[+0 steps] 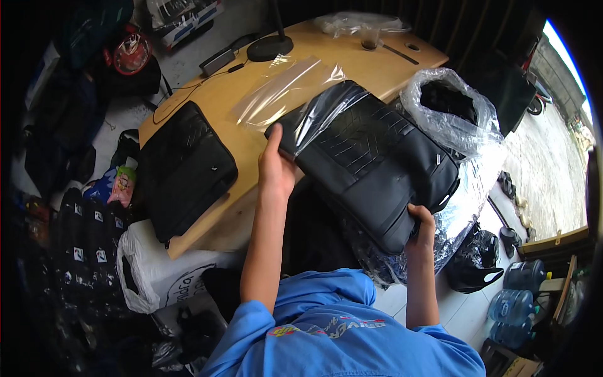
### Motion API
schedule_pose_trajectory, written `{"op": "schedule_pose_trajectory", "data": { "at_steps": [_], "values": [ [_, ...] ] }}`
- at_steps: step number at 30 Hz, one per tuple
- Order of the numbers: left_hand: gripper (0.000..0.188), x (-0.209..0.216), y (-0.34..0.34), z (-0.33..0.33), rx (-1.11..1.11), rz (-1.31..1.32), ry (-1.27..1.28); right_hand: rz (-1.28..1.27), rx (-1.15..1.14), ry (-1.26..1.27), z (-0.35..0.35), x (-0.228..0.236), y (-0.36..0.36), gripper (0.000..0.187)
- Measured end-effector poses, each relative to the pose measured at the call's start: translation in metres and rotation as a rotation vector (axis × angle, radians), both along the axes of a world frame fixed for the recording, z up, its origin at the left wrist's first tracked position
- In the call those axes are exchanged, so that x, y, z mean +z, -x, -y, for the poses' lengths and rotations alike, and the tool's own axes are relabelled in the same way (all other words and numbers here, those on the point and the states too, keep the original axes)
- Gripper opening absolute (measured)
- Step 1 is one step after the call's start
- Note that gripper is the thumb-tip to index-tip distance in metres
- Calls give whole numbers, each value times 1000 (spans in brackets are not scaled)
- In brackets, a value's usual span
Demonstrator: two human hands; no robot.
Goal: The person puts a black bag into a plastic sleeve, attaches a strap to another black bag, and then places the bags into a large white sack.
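I hold a black backpack (377, 166) with a ridged geometric front panel, tilted above the table's near edge. My left hand (276, 168) grips its left edge, the thumb on the front and the fingers hidden behind. At the opposite lower end my right hand (422, 227) is closed on the bag, thumb on top. A clear plastic bag (279, 91) covers the backpack's far end and trails over the tabletop. Another black backpack (185, 166) of similar look lies flat on the left of the table.
The wooden table (220, 116) carries a lamp base (269, 48), a plastic cup (370, 41) and crumpled clear plastic (361, 24). To the right stands a big clear plastic sack (483, 125). Water jugs (512, 306) sit lower right; a white bag (166, 270) is lower left.
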State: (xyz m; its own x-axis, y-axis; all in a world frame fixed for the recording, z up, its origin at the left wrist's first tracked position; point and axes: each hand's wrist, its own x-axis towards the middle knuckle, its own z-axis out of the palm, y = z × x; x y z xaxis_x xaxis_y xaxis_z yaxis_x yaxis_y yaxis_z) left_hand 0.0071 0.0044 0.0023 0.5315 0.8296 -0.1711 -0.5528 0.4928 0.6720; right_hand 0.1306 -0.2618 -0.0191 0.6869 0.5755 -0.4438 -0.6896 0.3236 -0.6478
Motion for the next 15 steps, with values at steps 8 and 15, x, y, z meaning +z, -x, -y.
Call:
{"op": "schedule_pose_trajectory", "data": {
  "at_steps": [8, 15],
  "values": [
    [28, -7, -28, 13, 15, -60, 34, 99, -101, 20, -9, 10, 11, 26],
    [25, 10, 5, 30, 39, -161, -63, 139, -87, 87, -8, 27, -3, 24]
  ]
}}
